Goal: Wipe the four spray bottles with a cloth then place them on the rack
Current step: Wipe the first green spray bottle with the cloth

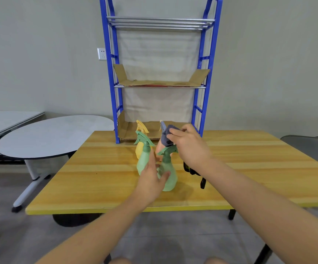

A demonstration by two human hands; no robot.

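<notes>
Yellow wooden worktop (pixel 249 161): carries all 4 bottles, clustered near its far middle. A black strap-like item (pixel 201 180) lies just right of them; its nature cannot be told.

Blue metal rack with steel-rod shelves (pixel 207 54): 1 unit, standing at the far edge of the worktop against the wall. 3 tiers show; the 2 lower ones are lined with brown cardboard (pixel 162 82). No bottle is on it.

Plastic trigger spray bottles, 4 counted: 2 pale green, the left one (pixel 142 159) and the near one (pixel 168 180); 1 yellow (pixel 140 147) behind the left green; 1 pink (pixel 159 148) at the back, mostly hidden. All stand upright and close together.

Right hand (pixel 190 147): grip clamped on a grey-blue cloth (pixel 166 137), pressing it over the pink bottle's trigger head.

Left hand (pixel 150 181): fingers straight and apart, reaching between the 2 green bottles toward the pink one; it grasps nothing. Whether it touches a bottle cannot be told.

Cloth: 1, soft and bunched.

Handling judgement: thin plastic, probably light and easily toppled, particularly so tightly grouped; fill level cannot be told. The smooth bodies may slip, so the narrow neck below the trigger is the surest hold, with the body steadied during wiping. Wiping appears at bottle 1 of 4.
</notes>
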